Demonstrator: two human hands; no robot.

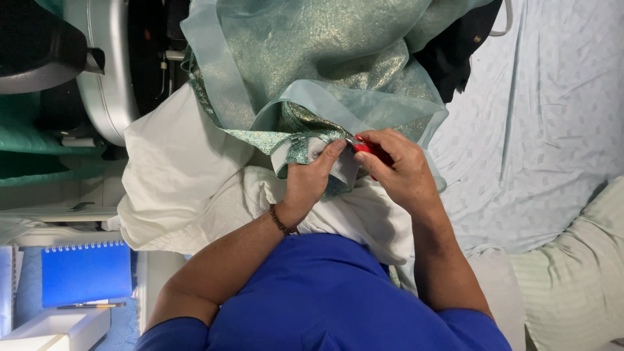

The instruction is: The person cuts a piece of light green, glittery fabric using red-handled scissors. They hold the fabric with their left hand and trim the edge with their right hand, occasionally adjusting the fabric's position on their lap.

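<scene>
Left hand (311,175) pinches green fabric (305,123); right hand (396,169) clasps a small red tool (365,149).

Your left hand (311,179): fingers curled, thumb up, pinching. Your right hand (396,168): closed in fist-like grip, fingertips touching left thumb. Both forearms bare, angled inward, wrists close together, elbows bent.

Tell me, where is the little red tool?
The red tool is near the middle of the head view, gripped in the right hand, its tip against the shiny green fabric that the left hand pinches.
</scene>
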